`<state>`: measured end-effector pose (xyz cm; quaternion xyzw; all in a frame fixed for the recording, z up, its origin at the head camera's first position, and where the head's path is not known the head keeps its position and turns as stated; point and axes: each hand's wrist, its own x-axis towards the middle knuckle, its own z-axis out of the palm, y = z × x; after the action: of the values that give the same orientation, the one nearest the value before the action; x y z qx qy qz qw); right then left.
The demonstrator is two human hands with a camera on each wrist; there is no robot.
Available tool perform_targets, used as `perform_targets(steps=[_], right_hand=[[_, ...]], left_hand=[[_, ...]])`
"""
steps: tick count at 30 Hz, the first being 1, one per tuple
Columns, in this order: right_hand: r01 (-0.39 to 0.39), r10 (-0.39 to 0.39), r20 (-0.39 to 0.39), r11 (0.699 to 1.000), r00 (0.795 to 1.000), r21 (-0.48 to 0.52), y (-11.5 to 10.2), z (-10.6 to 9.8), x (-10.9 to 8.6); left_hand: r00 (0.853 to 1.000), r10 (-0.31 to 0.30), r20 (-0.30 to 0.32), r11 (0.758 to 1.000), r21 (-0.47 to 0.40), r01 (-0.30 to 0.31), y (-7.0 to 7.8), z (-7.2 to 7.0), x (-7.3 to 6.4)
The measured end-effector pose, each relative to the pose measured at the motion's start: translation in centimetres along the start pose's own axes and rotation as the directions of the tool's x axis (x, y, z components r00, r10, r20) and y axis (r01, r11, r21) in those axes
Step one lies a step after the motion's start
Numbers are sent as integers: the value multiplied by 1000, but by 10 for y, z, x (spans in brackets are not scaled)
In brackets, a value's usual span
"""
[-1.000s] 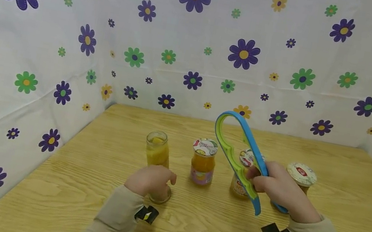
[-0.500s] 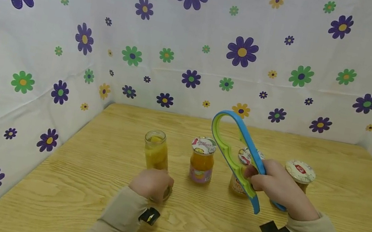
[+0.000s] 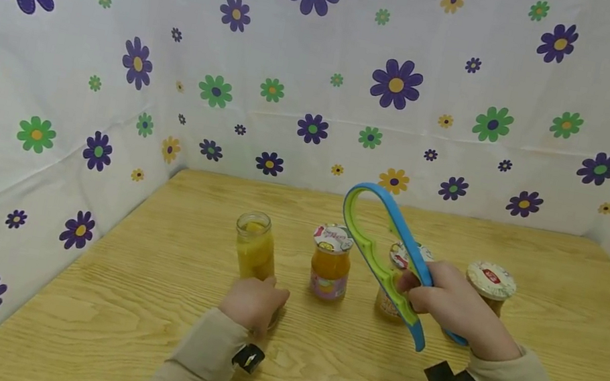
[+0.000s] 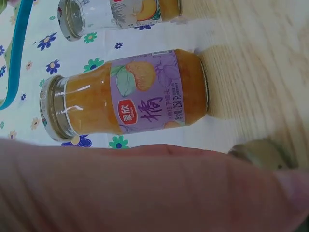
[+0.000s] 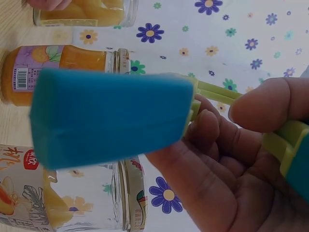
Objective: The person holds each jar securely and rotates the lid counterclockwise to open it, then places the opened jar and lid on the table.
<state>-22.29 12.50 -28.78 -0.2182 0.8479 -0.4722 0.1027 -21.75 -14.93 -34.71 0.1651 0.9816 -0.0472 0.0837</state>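
Note:
In the head view my left hand (image 3: 252, 306) reaches down at the table and pinches a jar lid (image 3: 276, 317), mostly hidden under the fingers. The left wrist view shows part of the lid (image 4: 263, 152) behind the thumb (image 4: 193, 188). Just beyond this hand stands an uncapped glass jar (image 3: 256, 253) of yellow fruit. My right hand (image 3: 456, 306) holds up a blue and lime-green jar opener (image 3: 396, 227), its loop pointing up and left. The opener's blue end (image 5: 111, 118) fills much of the right wrist view.
A capped jar with orange contents and a purple label (image 3: 330, 266) stands right of the uncapped one. Behind the opener is another capped jar (image 3: 388, 304). A cream-lidded jar (image 3: 491, 281) stands farther right. A flowered cloth (image 3: 323, 85) hangs behind the wooden table (image 3: 139, 297).
My left hand has shifted slightly right and turned over the lid, covering more of it. The right hand with the jar opener has stayed nearly still. The view has shifted slightly.

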Motion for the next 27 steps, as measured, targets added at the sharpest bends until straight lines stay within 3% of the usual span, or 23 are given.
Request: perform_targets(steps=[8,14,21,27], right_hand=[[-24,24,6,1000,1000,-2,-1,1,-1],[-28,28,13,1000,1000,4,-2,2,0],[1,-1,14,1000,1000,-5,-1,1,0],[-4,4,20,1000,1000,-11,-1,1,0]], left_hand=[[998,61,6,985,-160,-59,-14,0,2],[994,77,75,959,-277,-53,-19,-9,1],[986,55,158,950,-313,-3,-19,-14,-1],[983,67,171,948,-317,-9,-20,-14,0]])
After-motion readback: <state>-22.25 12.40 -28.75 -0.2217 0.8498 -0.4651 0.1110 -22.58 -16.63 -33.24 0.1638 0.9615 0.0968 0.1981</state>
